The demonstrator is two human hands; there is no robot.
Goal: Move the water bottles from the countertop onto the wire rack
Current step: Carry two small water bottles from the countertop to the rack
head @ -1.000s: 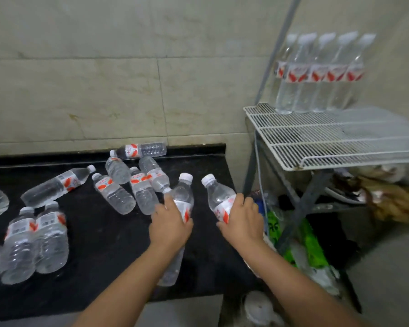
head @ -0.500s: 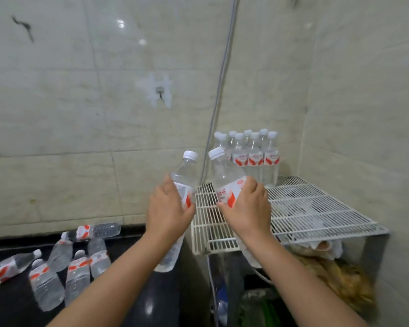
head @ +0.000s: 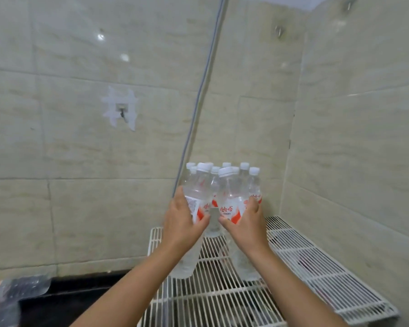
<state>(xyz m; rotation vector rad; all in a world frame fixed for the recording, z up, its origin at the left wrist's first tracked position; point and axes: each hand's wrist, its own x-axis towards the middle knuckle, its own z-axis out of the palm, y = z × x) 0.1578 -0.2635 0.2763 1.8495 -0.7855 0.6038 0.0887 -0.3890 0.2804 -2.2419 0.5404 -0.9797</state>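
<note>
My left hand [head: 182, 223] grips a clear water bottle [head: 197, 197] with a red-and-white label and white cap. My right hand [head: 247, 223] grips a second such bottle [head: 230, 201]. Both bottles are held upright, side by side, above the white wire rack [head: 316, 267]. Whether their bases touch the rack I cannot tell. Just behind them, several more bottles [head: 254, 185] stand upright in the rack's back corner, partly hidden. At the lower left, bottles [head: 21, 287] lie on the black countertop [head: 64, 303].
Tiled walls meet in a corner behind the rack. A grey pipe [head: 198, 95] runs slantwise down the wall to the rack's back left. A small hook [head: 122, 110] sits on the left wall. The rack's front and right wires carry nothing.
Both hands carried their bottles from the countertop up and right, and now hold them over the rack close to the standing group. The view has swung right and up.
</note>
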